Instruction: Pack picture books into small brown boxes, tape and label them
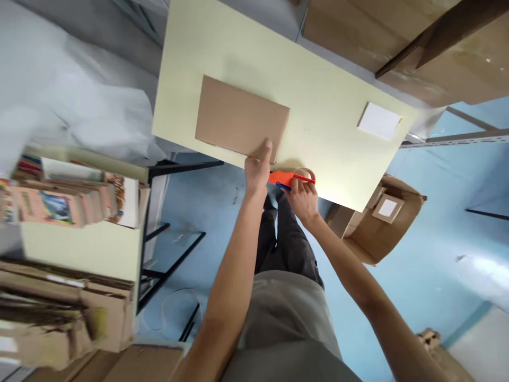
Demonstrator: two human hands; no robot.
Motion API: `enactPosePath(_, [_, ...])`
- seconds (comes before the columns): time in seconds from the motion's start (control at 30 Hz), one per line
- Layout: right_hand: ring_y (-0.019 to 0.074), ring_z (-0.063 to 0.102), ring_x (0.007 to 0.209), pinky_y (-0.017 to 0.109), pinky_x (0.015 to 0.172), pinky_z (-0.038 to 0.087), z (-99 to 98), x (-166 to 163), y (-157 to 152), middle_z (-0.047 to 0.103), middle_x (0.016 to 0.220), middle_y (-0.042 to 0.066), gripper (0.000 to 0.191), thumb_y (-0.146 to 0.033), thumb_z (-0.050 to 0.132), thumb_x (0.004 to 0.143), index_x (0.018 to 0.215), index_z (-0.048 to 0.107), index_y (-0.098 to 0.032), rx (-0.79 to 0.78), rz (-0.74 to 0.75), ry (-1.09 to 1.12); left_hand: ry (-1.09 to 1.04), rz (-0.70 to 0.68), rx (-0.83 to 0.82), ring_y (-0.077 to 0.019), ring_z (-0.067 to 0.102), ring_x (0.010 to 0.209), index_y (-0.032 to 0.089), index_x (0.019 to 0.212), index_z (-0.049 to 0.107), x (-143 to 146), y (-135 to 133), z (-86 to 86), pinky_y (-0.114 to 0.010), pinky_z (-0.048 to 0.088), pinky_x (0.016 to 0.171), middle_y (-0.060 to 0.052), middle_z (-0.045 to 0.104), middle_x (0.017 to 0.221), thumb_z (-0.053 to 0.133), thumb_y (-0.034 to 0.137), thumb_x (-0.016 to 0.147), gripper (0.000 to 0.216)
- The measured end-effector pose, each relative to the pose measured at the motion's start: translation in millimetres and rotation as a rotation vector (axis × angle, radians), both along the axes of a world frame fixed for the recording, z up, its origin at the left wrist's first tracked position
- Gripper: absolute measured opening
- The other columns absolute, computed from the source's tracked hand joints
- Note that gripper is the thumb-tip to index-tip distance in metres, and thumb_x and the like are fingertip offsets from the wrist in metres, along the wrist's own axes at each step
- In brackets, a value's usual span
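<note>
A closed brown cardboard box (pixel 242 116) lies on the pale yellow tabletop (pixel 318 95), close to its front edge. My left hand (pixel 257 171) grips the box at its near right corner, thumb on top and the other fingers hidden. Just to the right, my right hand (pixel 304 199) is closed around an orange tape dispenser (pixel 282 178) with a blue part and a roll of tape on it. The dispenser's front end is beside my left hand, near the box's right end; I cannot tell whether it touches the box.
A white pad or small box (pixel 380 121) lies at the table's right. An open carton (pixel 374 228) with a small labelled box inside stands on the floor. Shelves with books (pixel 59 204) and folded cardboard (pixel 59 313) are at left; large cartons (pixel 358 32) stand behind.
</note>
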State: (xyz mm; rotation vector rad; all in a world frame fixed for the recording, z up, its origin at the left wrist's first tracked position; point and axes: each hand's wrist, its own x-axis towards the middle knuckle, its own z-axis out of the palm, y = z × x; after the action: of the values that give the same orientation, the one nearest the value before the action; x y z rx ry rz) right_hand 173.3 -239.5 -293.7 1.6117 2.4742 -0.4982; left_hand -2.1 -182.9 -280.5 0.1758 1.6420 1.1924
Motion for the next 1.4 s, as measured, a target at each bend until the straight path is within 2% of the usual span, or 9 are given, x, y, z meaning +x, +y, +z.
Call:
enactPosePath(0.2, [0.0361,0.076,0.111,0.049,0.108,0.052,4.6,0,15,0.08,0.119,0.027,0.039,-0.034,0.054,0.117,0.139,0.064,-0.004,-0.088,0.052,0.034,-0.023,-0.063,-0.074,-0.0316,0.069,0.146,0.021,0.123,0.077,-24,-6,14.5,-0.05,0.055,0.127,-0.012,0.078,0.144,0.088,0.041,0.097,0.035])
enactPosePath(0.37, [0.0354,0.075,0.11,0.048,0.107,0.052,10.3,-14,20,0.08,0.12,0.027,0.031,-0.015,0.047,0.113,0.134,0.066,-0.003,-0.168,0.183,0.084,-0.018,-0.047,-0.133,-0.0315,0.071,0.142,0.022,0.12,0.073,-43,-16,18.5,-0.052,0.058,0.124,-0.013,0.076,0.147,0.095,0.042,0.092,0.041])
enactPosePath(0.53, [0.0358,0.075,0.112,0.045,0.108,0.052,15.8,-8,17,0.078,0.12,0.029,0.038,-0.027,0.048,0.116,0.14,0.061,0.0,-0.216,0.218,0.1,0.012,-0.017,-0.133,-0.0329,0.072,0.141,0.019,0.117,0.072,-37,-13,15.6,-0.054,0.06,0.121,-0.015,0.08,0.138,0.096,0.043,0.09,0.044])
enactPosePath(0.77, [0.0375,0.076,0.111,0.046,0.105,0.052,22.4,105,0,0.078,0.121,0.031,0.041,-0.032,0.051,0.116,0.139,0.062,0.001,-0.213,0.134,-0.015,0.054,-0.047,-0.248,-0.03,0.074,0.139,0.018,0.118,0.073,-35,-7,23.4,-0.048,0.062,0.118,-0.013,0.082,0.132,0.093,0.04,0.093,0.038])
enactPosePath(0.9, [0.0364,0.077,0.107,0.047,0.104,0.052,25.6,146,29,0.079,0.115,0.03,0.04,-0.025,0.044,0.117,0.14,0.061,0.002,-0.142,0.105,-0.048,0.057,-0.123,-0.255,-0.0305,0.072,0.143,0.02,0.123,0.074,-34,-8,27.0,-0.052,0.06,0.121,-0.014,0.079,0.141,0.091,0.037,0.095,0.037])
enactPosePath(1.07, [0.0356,0.077,0.114,0.049,0.111,0.052,21.6,101,116,0.079,0.121,0.031,0.045,-0.005,0.034,0.108,0.145,0.056,0.008,-0.057,0.103,-0.054,0.047,-0.282,-0.269,-0.0287,0.068,0.147,0.021,0.134,0.072,-39,-8,33.8,-0.051,0.058,0.123,-0.012,0.073,0.153,0.089,0.036,0.096,0.044])
enactPosePath(1.17, [0.0357,0.076,0.12,0.05,0.116,0.051,20.3,71,153,0.079,0.128,0.03,0.053,0.0,0.032,0.102,0.149,0.056,0.009,-0.021,0.207,-0.067,0.048,-0.405,-0.267,-0.0294,0.067,0.149,0.021,0.136,0.071,-52,-5,39.5,-0.053,0.055,0.125,-0.012,0.073,0.154,0.089,0.036,0.095,0.047])
enactPosePath(1.3, [0.0368,0.077,0.122,0.054,0.121,0.051,26.2,55,164,0.08,0.128,0.029,0.058,-0.001,0.033,0.101,0.153,0.057,0.01,-0.007,0.335,-0.099,0.058,-0.602,-0.32,-0.0343,0.065,0.15,0.02,0.139,0.069,-84,9,49.5,-0.059,0.053,0.127,-0.016,0.069,0.158,0.092,0.034,0.089,0.056])
enactPosePath(1.4, [0.0374,0.076,0.128,0.055,0.125,0.048,34.7,44,151,0.078,0.134,0.03,0.06,-0.001,0.033,0.102,0.156,0.055,0.011,-0.057,0.415,-0.124,0.177,-0.721,-0.311,-0.0371,0.063,0.151,0.023,0.157,0.055,-114,28,58.9,-0.063,0.05,0.128,-0.018,0.065,0.162,0.097,0.024,0.077,0.091])
